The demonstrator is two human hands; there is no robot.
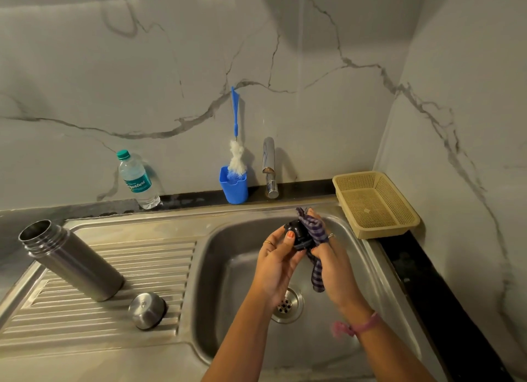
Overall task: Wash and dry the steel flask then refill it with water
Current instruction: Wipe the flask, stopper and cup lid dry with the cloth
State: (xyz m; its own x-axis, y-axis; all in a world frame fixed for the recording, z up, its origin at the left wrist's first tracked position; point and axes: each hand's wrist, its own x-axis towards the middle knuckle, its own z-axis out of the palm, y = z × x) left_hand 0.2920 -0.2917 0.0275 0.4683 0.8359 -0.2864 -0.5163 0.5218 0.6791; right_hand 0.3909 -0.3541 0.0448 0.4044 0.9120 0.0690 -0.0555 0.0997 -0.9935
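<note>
Drying step: left hand [278, 256] fingers clamp the black stopper [296, 234]; right hand [328, 256] fingers clamp the checked cloth [315, 233] against it (flask [71, 260] stands open, leftward). Next, judged: finish wiping, then refill.

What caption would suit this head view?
Over the sink, left hand holds a black stopper, right hand dries it with checked cloth; open flask waits.

Steel flask [71, 260], uncapped, upright on ribbed drainboard [119, 321], steel cap [147, 310] dome-up beside its base, black inner stopper [296, 234] above the basin, wrapped partly in checked cloth [315, 233]
</note>
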